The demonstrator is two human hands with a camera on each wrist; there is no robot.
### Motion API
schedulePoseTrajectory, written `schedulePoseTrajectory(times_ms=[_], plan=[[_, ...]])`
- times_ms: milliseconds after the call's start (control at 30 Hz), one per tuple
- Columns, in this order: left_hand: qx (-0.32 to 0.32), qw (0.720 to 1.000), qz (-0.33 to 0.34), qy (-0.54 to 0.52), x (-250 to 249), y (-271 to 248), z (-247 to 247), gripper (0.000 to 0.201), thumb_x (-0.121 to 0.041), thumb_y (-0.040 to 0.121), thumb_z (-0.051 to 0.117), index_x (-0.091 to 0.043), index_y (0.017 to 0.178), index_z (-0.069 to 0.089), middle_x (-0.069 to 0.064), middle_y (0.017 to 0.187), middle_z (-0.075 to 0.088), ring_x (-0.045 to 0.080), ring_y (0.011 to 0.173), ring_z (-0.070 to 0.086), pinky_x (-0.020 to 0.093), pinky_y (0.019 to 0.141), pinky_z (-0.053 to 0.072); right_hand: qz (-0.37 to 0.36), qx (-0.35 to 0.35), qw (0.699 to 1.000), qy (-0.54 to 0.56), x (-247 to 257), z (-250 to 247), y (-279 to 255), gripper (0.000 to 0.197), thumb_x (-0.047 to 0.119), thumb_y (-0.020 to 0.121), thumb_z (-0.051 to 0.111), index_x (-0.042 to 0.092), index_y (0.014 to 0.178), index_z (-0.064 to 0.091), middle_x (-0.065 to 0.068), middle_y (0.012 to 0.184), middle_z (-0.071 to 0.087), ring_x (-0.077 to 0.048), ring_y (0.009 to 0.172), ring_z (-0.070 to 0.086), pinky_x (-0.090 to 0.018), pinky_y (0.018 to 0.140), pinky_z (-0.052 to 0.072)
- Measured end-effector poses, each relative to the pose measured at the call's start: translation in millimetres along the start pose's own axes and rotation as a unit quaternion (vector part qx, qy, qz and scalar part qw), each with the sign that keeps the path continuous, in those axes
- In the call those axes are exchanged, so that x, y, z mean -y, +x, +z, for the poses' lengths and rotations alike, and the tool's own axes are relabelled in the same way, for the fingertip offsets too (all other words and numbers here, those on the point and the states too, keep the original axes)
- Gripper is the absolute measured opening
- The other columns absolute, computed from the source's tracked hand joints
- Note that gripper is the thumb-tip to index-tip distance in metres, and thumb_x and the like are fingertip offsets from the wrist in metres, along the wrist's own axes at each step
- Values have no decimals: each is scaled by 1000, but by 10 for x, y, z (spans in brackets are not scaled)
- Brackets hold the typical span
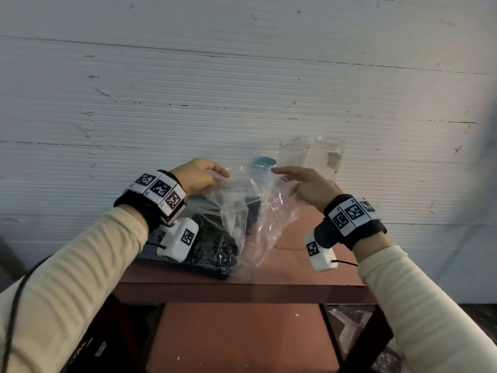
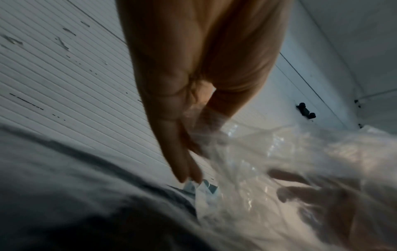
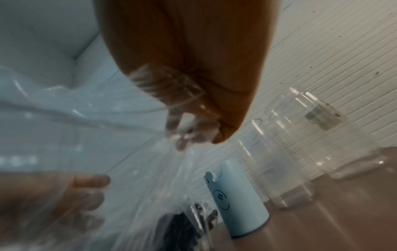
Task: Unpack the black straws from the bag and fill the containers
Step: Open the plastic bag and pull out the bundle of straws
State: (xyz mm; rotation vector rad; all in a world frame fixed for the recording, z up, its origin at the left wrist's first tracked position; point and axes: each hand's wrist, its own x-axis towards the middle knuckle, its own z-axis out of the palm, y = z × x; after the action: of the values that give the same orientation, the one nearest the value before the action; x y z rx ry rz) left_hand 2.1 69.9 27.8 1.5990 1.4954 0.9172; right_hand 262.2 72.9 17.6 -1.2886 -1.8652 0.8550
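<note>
A clear plastic bag lies on the reddish table, with a dark bundle of black straws inside its lower part. My left hand pinches the bag's upper left edge, and my right hand pinches its upper right edge, so the film is stretched between them. The left wrist view shows my fingers gripping the plastic. In the right wrist view, film covers my fingers, with straws below. A light blue cup and two clear jars stand behind.
A white ribbed wall rises right behind the table. The blue cup and clear jars stand near the table's back right. A lower reddish shelf sits under the tabletop.
</note>
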Motion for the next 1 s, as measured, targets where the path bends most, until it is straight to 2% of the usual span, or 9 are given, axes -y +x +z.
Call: schedulePoseTrajectory(times_ms=[133, 233, 400, 467, 567, 633, 733, 900, 1000], plan=[[-5, 995, -43, -88, -54, 13, 49, 34, 10, 92, 34, -7, 102, 61, 2, 71, 51, 11, 60, 47, 18, 45, 52, 8, -41, 999, 10, -18, 63, 150, 34, 3, 91, 47, 16, 118, 62, 0, 81, 61, -15, 60, 47, -25, 56, 41], [-9, 984, -72, -163, -84, 31, 81, 23, 0, 91, 41, -10, 86, 60, 0, 68, 46, 9, 57, 46, 23, 43, 52, -1, 4, 999, -46, -12, 93, 224, 38, -5, 86, 46, 13, 119, 48, -7, 80, 47, -12, 56, 39, -19, 49, 37], [11, 999, -20, -33, 10, 100, 87, 11, -6, 85, 69, -13, 83, 62, 9, 89, 62, 20, 77, 58, 31, 67, 51, 70, 60, 973, -212, -111, 188, 435, 41, -8, 88, 43, 16, 117, 28, -1, 68, 38, -12, 53, 35, -19, 44, 33], [31, 999, -14, 1, 63, 102, 55, 17, -3, 83, 71, -16, 87, 61, 13, 101, 61, 21, 77, 58, 30, 64, 51, 94, 90, 956, -263, -115, 235, 472, 46, -2, 91, 45, 12, 130, 25, 0, 65, 40, -12, 52, 37, -17, 43, 33], [69, 996, 4, 51, 118, 58, 13, 23, 5, 84, 67, -15, 94, 59, 12, 120, 59, 18, 83, 58, 20, 62, 51, 93, 139, 945, -283, -127, 316, 518, 42, 17, 97, 46, 11, 136, 34, -3, 82, 58, -15, 69, 56, -22, 61, 46], [73, 992, 21, 102, 141, 26, 1, 31, 10, 84, 62, -16, 102, 60, 6, 124, 57, 15, 93, 55, 10, 64, 45, 65, 180, 944, -271, -145, 397, 517, 29, 27, 101, 39, 8, 120, 52, -7, 93, 63, -21, 81, 63, -28, 76, 50], [75, 986, 17, 147, 146, 10, -4, 44, 14, 84, 52, -21, 109, 61, 0, 127, 56, 12, 71, 51, 11, 47, 37, 51, 194, 941, -272, -142, 502, 515, 25, 21, 104, 34, 10, 100, 57, -11, 94, 60, -19, 82, 54, -27, 79, 40], [59, 979, 21, 195, 130, -33, -33, 47, 7, 88, 50, -24, 123, 59, -7, 95, 58, 8, 55, 43, 15, 46, 33, 29, 165, 967, -190, -145, 561, 563, 37, 26, 103, 39, 5, 131, 53, -16, 126, 60, -32, 114, 58, -46, 104, 43], [32, 986, 62, 150, 149, -47, -76, 47, 6, 90, 49, -25, 126, 56, -3, 129, 56, 20, 78, 57, 19, 64, 41, -5, 111, 988, -110, 34, 601, 495, 42, 27, 100, 41, 2, 133, 49, -25, 129, 56, -41, 120, 54, -54, 104, 41]])
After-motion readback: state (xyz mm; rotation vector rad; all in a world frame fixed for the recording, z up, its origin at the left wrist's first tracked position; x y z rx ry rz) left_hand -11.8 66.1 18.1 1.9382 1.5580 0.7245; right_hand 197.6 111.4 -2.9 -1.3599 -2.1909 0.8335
